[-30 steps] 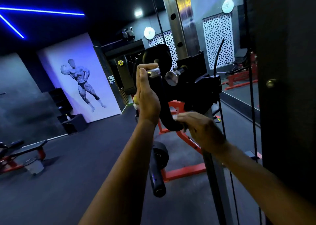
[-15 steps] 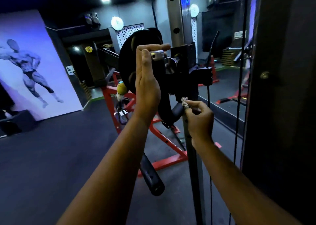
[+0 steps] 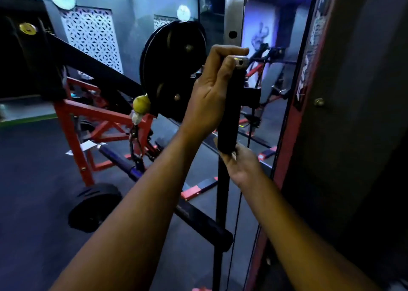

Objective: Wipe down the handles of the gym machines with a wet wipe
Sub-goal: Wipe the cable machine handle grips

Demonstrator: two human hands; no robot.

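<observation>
Head view, left hand [image 3: 209, 96] gripping handle [image 3: 229, 114]

By my left hand's fingers [image 3: 223, 54] I see a black handle [image 3: 229, 114] capped in silver [image 3: 241, 60]. Left of those fingers hangs a black weight plate [image 3: 170, 69], and below it a yellow-green ball [image 3: 141, 103] over a white tag. Further left, the frame [image 3: 72, 118] is red and the wall panel [image 3: 92, 36] is white with a dark leaf lattice. Under my right fingers [image 3: 225, 156], the floor is dark grey, crossed by red-and-black bars [image 3: 198, 189].
</observation>
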